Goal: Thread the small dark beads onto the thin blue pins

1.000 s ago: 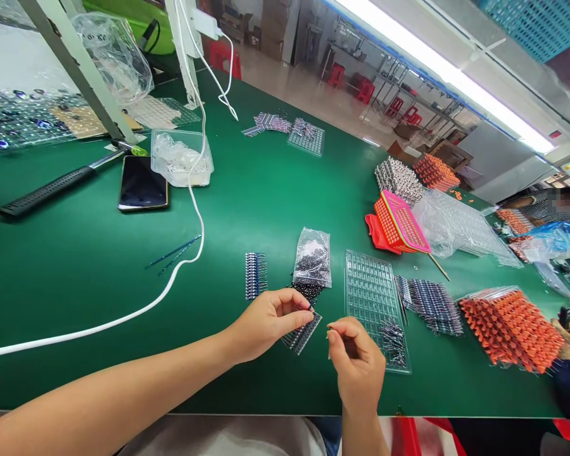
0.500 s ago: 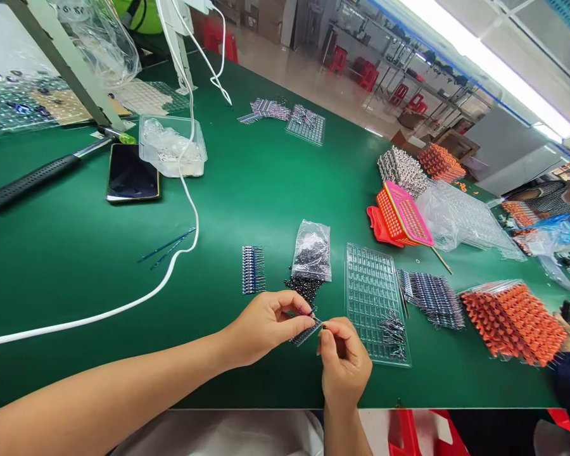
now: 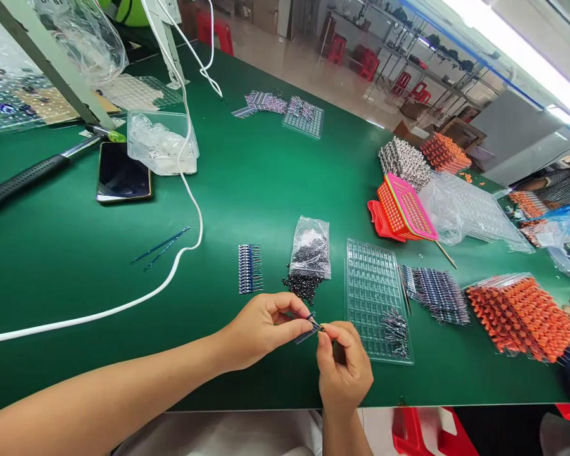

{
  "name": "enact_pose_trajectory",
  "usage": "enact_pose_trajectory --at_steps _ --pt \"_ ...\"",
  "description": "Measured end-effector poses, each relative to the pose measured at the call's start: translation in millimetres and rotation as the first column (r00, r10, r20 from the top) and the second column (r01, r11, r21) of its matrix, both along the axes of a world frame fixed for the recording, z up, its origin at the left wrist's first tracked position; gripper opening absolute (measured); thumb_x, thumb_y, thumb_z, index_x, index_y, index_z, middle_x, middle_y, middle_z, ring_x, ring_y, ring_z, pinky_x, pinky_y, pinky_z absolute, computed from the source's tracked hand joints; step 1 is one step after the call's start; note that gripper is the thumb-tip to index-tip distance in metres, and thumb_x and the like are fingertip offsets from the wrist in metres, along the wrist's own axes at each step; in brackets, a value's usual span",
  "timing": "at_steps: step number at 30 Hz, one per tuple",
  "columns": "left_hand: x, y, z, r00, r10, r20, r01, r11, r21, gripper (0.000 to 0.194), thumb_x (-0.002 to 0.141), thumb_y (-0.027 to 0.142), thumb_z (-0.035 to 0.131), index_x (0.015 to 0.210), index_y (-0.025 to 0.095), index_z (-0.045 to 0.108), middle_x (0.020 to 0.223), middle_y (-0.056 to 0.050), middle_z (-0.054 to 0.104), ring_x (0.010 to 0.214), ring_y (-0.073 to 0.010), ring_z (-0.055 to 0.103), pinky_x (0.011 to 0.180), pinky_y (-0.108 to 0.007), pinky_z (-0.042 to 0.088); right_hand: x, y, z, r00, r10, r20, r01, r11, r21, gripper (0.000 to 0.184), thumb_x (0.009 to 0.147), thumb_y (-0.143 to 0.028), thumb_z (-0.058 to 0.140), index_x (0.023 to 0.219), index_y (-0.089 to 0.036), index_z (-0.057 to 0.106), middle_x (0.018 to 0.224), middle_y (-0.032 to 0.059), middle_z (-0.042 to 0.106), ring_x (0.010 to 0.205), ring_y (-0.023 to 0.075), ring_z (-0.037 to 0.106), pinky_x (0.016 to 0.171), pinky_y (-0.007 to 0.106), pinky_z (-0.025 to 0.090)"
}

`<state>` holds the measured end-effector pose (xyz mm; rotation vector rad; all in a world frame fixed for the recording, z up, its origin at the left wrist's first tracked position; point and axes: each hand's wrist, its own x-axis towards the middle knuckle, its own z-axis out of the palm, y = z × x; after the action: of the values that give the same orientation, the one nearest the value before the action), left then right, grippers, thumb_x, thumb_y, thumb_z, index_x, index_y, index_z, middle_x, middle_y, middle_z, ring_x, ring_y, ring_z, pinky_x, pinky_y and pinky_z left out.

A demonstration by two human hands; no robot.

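My left hand (image 3: 261, 329) pinches a small strip of dark parts (image 3: 306, 337) with thin wire pins between thumb and fingers. Close against the strip's right end, my right hand (image 3: 346, 367) has thumb and forefinger pressed together on what looks like a tiny black bead, mostly covered by the fingertips. Just beyond the hands lies a loose pile of small black beads (image 3: 304, 288), at the mouth of a clear plastic bag (image 3: 310, 247) holding more. A similar row of blue-and-white pinned parts (image 3: 250, 269) rests to the left of the bag.
Right of my hands is a clear compartment tray (image 3: 373, 291) with a cluster of pinned parts (image 3: 396, 332). Further right are more strips (image 3: 434, 294), orange stacked parts (image 3: 522, 316) and a pink basket (image 3: 408, 206). A white cable (image 3: 137, 304), phone (image 3: 123, 172) and hammer (image 3: 28, 180) lie left.
My right fingertips have come closer to the end of the strip, and the bead between them shows less. The camera view has shifted slightly; both hands keep their pinches.
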<state>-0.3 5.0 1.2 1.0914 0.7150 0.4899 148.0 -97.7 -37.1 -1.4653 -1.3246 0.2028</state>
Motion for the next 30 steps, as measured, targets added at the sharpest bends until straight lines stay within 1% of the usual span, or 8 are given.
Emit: enact_pose_trajectory --at_steps 6,13,18,26,30 --pt "-0.4 -0.2 -1.4 1.000 -0.010 0.003 0.010 1.000 -0.007 0.018 0.078 0.031 0.072 0.083 0.015 0.067 0.076 -0.002 0.068 0.071 -0.0145 0.062 0.070 -0.028 0.051 -0.3 0.4 0.9 0.999 0.004 -0.037 -0.004 1.000 -0.016 0.013 0.088 -0.012 0.061 0.095 -0.022 0.066 0.082 0.0029 0.065 0.073 0.0160 0.063 0.060 0.026 0.050" --pt "-1.0 0.6 2.1 1.000 -0.013 0.004 0.013 1.000 0.001 0.015 0.077 0.028 0.072 0.083 0.015 0.068 0.078 -0.002 0.068 0.073 -0.0148 0.063 0.071 -0.028 0.052 -1.1 0.2 0.7 0.997 -0.008 -0.079 0.004 0.999 -0.047 0.008 0.088 -0.017 0.061 0.092 -0.021 0.067 0.079 0.0026 0.064 0.067 0.0154 0.061 0.056 0.026 0.048" --pt "-0.6 0.4 2.0 1.000 -0.009 0.007 0.009 1.000 -0.001 0.016 0.077 0.029 0.072 0.082 0.014 0.068 0.076 -0.001 0.067 0.071 -0.0139 0.061 0.069 -0.028 0.050 -0.4 -1.0 -1.5 0.995 0.012 -0.101 -0.017 0.998 -0.056 0.010 0.089 -0.015 0.061 0.095 -0.021 0.067 0.079 0.0025 0.063 0.066 0.0145 0.060 0.053 0.025 0.047" --pt "0.0 0.3 1.4 1.000 -0.014 0.019 0.015 0.999 -0.031 0.016 0.077 0.029 0.072 0.081 0.015 0.066 0.072 0.001 0.065 0.067 -0.0130 0.060 0.065 -0.026 0.048 1.4 -2.1 -3.5 0.989 0.031 -0.145 -0.042 0.997 -0.071 0.011 0.089 -0.014 0.061 0.095 -0.021 0.068 0.080 0.0015 0.061 0.065 0.0139 0.060 0.055 0.025 0.046" --pt "-0.3 0.1 0.7 1.000 -0.019 0.023 0.019 1.000 -0.019 0.016 0.077 0.029 0.072 0.082 0.015 0.066 0.073 0.000 0.065 0.068 -0.0133 0.061 0.067 -0.026 0.049 1.8 -2.5 -3.9 0.987 0.039 -0.159 -0.051 0.996 -0.077 0.013 0.089 -0.013 0.061 0.096 -0.021 0.068 0.081 0.0013 0.061 0.066 0.0139 0.059 0.056 0.025 0.046"
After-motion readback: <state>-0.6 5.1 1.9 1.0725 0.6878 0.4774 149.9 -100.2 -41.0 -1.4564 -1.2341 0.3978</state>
